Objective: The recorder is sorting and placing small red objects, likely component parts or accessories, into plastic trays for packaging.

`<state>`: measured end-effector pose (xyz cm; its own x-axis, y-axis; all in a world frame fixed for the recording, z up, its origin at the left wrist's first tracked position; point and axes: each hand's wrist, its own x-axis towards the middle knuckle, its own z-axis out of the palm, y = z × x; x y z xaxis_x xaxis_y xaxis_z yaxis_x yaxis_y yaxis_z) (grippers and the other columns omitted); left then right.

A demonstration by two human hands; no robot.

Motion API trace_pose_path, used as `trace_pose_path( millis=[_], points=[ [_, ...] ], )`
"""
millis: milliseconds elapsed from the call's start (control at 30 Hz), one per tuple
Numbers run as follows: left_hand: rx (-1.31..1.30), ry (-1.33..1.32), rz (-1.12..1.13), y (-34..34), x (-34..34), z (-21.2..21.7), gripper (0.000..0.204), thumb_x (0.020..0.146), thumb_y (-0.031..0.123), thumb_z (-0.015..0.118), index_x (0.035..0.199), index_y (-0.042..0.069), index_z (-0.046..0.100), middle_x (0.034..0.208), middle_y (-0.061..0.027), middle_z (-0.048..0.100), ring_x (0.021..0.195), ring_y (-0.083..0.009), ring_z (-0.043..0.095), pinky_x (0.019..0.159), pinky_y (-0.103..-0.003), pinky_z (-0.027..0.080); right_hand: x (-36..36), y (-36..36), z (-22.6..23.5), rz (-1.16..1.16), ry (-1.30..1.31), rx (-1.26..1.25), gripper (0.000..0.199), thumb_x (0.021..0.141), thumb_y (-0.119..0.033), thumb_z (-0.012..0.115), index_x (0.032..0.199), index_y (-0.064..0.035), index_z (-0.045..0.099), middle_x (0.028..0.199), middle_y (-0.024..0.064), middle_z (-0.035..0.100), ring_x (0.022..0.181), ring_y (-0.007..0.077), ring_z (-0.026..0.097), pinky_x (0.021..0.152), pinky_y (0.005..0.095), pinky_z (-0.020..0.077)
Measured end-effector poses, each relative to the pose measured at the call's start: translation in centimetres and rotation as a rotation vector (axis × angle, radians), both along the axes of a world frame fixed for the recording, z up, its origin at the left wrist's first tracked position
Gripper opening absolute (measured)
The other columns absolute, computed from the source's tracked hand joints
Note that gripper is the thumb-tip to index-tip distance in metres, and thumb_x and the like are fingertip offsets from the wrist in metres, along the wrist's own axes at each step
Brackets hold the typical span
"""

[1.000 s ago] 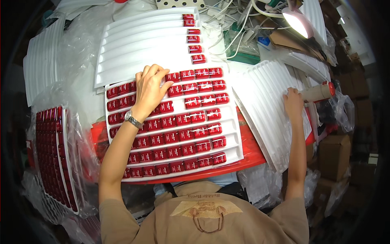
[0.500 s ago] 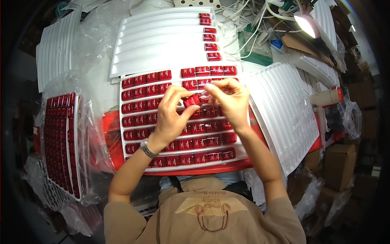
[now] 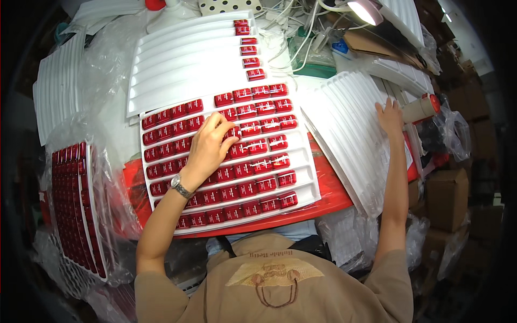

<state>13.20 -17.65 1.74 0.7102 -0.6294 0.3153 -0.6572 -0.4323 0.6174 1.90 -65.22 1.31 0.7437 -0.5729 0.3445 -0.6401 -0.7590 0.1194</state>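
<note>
My left hand [image 3: 209, 144], with a metal watch at its wrist, is over the middle of a white ridged tray [image 3: 304, 177]. Its thumb and forefinger are closed on a small glossy red container [image 3: 233, 133] in one of the rows. More red containers of this kind [image 3: 246, 188] lie side by side along the tray's curved rows, with pale print on them. Out to the right, my right hand [image 3: 390, 117] has its fingers spread and no object showing in it. It is above the edge of a stack of white ridged trays [image 3: 344, 124], near a pale roll with a red end [image 3: 423, 109].
Behind the filled tray is another white tray [image 3: 183, 59] with several red containers at its right end. At the left stands a filled tray [image 3: 72, 204] amid clear plastic. Cables [image 3: 307, 43], a lit lamp [image 3: 366, 11] and cardboard boxes [image 3: 447, 199] are at the right.
My right hand has left the red container and swung far right. My left hand has lowered slightly to the tray with a red container. The view has shifted.
</note>
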Motion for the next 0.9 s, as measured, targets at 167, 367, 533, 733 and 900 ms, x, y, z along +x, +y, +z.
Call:
trace_pose_path(
  millis=[167,367,533,733,900],
  points=[
    [0.079,-0.171,0.064,1.4,0.0,0.6,0.029,0.074,0.012,0.074,0.098,0.000,0.065,0.090,-0.0091,0.056,0.083,-0.0228,0.056,0.074,-0.035,0.047,-1.4,-1.9,-2.7,0.065,0.046,0.176,0.044,0.083,-0.030,0.063,0.115,-0.0013,0.054,0.128,0.0216,0.044,0.102,0.0430,0.052,0.083,0.0510,0.0448],
    [0.155,-0.129,0.120,5.3,1.6,1.5,0.029,0.070,0.012,0.076,0.095,-0.001,0.066,0.088,-0.0083,0.057,0.084,-0.0238,0.056,0.076,-0.036,0.047,-1.0,-1.4,0.2,0.360,0.058,0.030,0.028,0.078,-0.021,0.064,0.096,0.0002,0.059,0.105,0.0191,0.056,0.090,0.0367,0.055,0.077,0.0460,0.0457],
    [0.177,-0.006,-0.005,6.1,2.3,1.1,0.028,0.067,0.006,0.076,0.093,0.001,0.066,0.089,-0.0091,0.056,0.086,-0.0258,0.055,0.078,-0.037,0.047,-0.1,-3.2,0.2,0.337,0.089,0.201,0.021,0.075,-0.015,0.062,0.091,0.0000,0.060,0.090,0.0168,0.060,0.089,0.0330,0.056,0.075,0.0450,0.0451],
    [0.122,0.016,0.055,5.8,1.7,0.6,0.024,0.073,0.005,0.072,0.094,0.000,0.062,0.091,-0.0105,0.056,0.093,-0.0264,0.054,0.083,-0.035,0.046,0.5,-2.6,-1.5,0.696,-0.282,0.147,0.011,0.085,-0.010,0.055,0.091,-0.0010,0.059,0.074,0.0098,0.057,0.069,0.0256,0.055,0.062,0.0331,0.0450],
    [-0.242,0.210,0.025,4.9,0.1,2.2,0.028,0.077,0.004,0.069,0.103,0.002,0.060,0.102,-0.0095,0.061,0.092,-0.0209,0.060,0.080,-0.031,0.047,5.6,18.4,5.5,0.599,-0.428,1.504,0.016,0.094,-0.014,0.049,0.108,-0.0076,0.055,0.072,-0.0049,0.049,0.054,0.0026,0.036,0.046,0.0177,0.0286]
  ],
)
